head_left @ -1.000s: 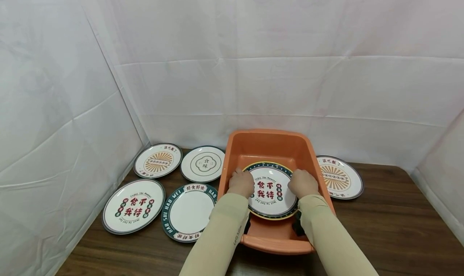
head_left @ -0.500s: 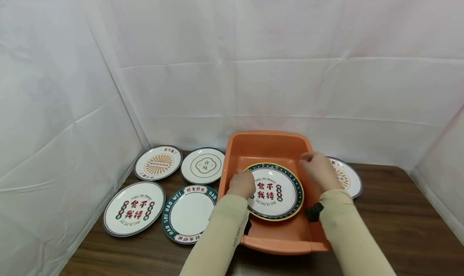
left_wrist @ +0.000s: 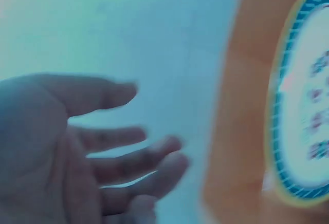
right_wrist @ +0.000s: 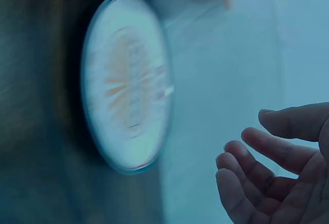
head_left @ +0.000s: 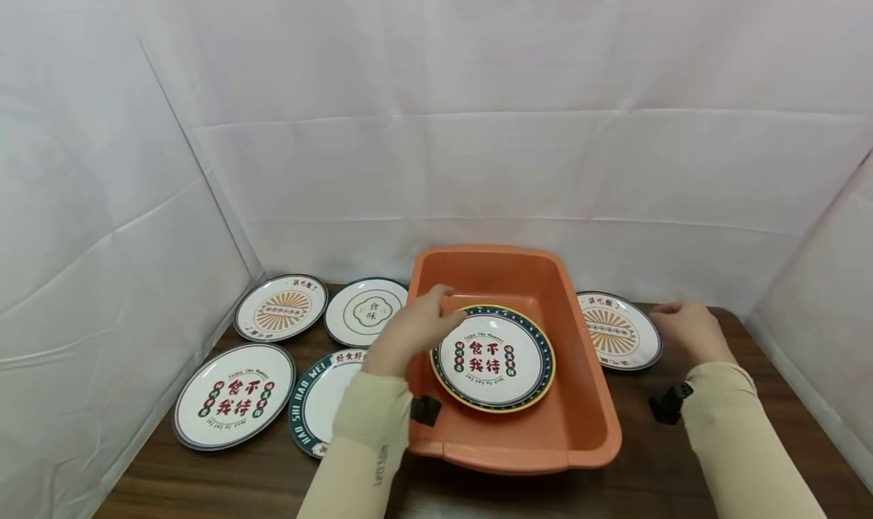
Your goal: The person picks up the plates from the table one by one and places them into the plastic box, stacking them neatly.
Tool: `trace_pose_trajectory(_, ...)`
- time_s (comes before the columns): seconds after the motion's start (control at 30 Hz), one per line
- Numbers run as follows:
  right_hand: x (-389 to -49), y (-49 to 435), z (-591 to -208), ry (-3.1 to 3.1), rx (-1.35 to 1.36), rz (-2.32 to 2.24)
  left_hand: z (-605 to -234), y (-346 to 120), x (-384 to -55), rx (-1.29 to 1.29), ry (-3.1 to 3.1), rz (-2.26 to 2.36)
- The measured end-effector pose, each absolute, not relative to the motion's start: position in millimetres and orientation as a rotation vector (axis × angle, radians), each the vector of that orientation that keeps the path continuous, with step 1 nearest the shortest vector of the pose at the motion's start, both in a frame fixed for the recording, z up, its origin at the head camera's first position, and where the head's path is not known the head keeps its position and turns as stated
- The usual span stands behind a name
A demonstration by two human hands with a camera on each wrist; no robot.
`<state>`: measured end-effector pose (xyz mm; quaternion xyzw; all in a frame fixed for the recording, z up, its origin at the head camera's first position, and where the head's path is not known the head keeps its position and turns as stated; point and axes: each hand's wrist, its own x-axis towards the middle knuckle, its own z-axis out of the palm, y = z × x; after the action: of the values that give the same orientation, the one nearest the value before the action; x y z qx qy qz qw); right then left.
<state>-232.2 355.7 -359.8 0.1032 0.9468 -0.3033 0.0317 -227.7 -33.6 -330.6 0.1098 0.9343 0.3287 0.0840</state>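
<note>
A white plate with a dark green, yellow-edged rim and red characters (head_left: 492, 360) lies inside the orange basin (head_left: 593, 428). Over the basin's left wall is my left hand (head_left: 416, 329), fingers spread and holding nothing. The left wrist view shows that hand (left_wrist: 108, 147) blurred, apart from the plate (left_wrist: 303, 106). My right hand (head_left: 692, 329) is just right of a white plate with an orange sunburst (head_left: 617, 333), which lies right of the basin. In the right wrist view the relaxed fingers (right_wrist: 234, 183) are bare and apart from that sunburst plate (right_wrist: 126, 85).
Left of the basin lie another sunburst plate (head_left: 280, 307), a plate with a small central emblem (head_left: 366, 312), a red-character plate (head_left: 235, 398) and a green-rimmed plate (head_left: 320, 398), partly behind the left arm. White cloth walls (head_left: 477, 163) enclose the wooden table (head_left: 655, 458).
Both hands have let go of the plate in the basin. The right hand has moved right, past the basin wall to the sunburst plate; the left has lifted and shifted left.
</note>
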Motion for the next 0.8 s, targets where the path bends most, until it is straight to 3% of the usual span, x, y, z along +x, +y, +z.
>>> trace_pose_trajectory(0.2, -234, 385, -403, 2.629, 0.524, -1.319, -322, -77, -197, 0.514, 2.655, 1.071)
trace_pose_trajectory(0.37, -237, 399, -433, 2.337, 0.728, -1.628, -335, -100, -182, 0.522, 2.598, 1.189)
trace_pose_trajectory(0.6, -238, 399, -460, 2.205, 0.866, -1.903, -367, -101, -173, 0.578, 2.63, 1.33)
trace_pose_trajectory(0.8, -236, 387, -470, 2.348, 0.822, -1.844, -385, -100, -167, 0.571, 2.639, 1.394)
